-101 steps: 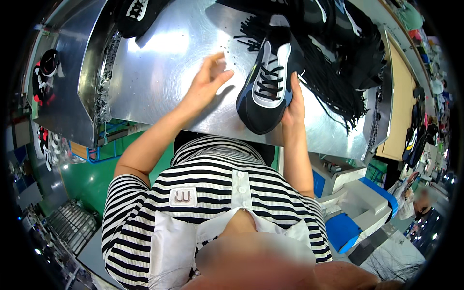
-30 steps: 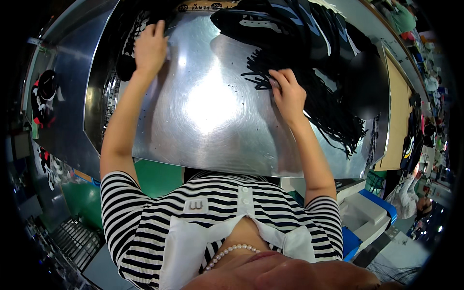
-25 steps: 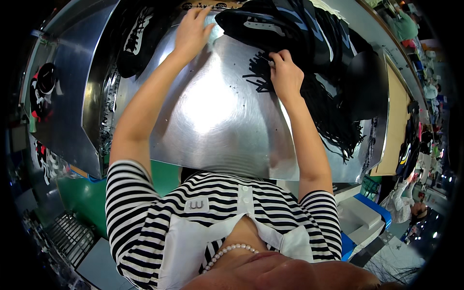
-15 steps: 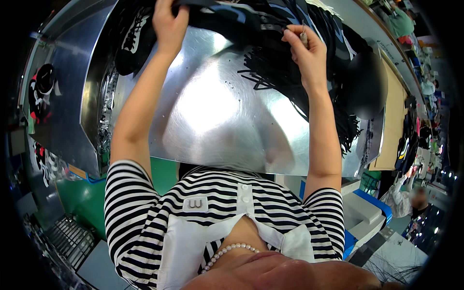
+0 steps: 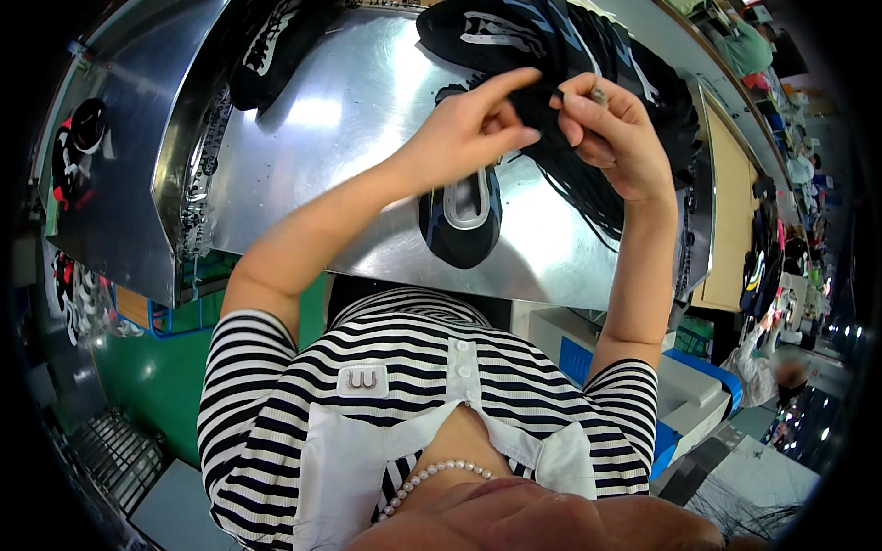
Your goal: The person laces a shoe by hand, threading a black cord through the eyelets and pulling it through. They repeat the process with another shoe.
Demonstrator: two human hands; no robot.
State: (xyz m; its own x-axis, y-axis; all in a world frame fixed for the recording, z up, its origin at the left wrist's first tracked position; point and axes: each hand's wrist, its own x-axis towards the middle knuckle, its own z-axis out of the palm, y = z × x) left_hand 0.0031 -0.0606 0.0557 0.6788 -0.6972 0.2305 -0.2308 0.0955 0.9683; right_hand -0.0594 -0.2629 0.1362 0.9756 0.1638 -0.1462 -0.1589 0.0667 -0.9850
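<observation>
A black shoe upper with a pale-edged opening and blue sides lies on the metal table, partly hidden beneath my left hand. That hand is open and holds nothing; its index finger and thumb stretch apart toward the right. My right hand is closed in a pinch on a small tool with a pale handle, most of it covered by the fingers. A dark bit shows at those fingertips, too small to name. Long black laces hang below and between the hands.
A pile of black and blue shoe uppers lies at the far right of the metal table. Another black upper rests at the far left. A raised metal side bounds the left; brown cardboard stands right.
My left hand has come from the far left toward the middle, its fingers now empty. A shoe upper now lies in front of me. My right hand has shifted slightly right and nearer.
</observation>
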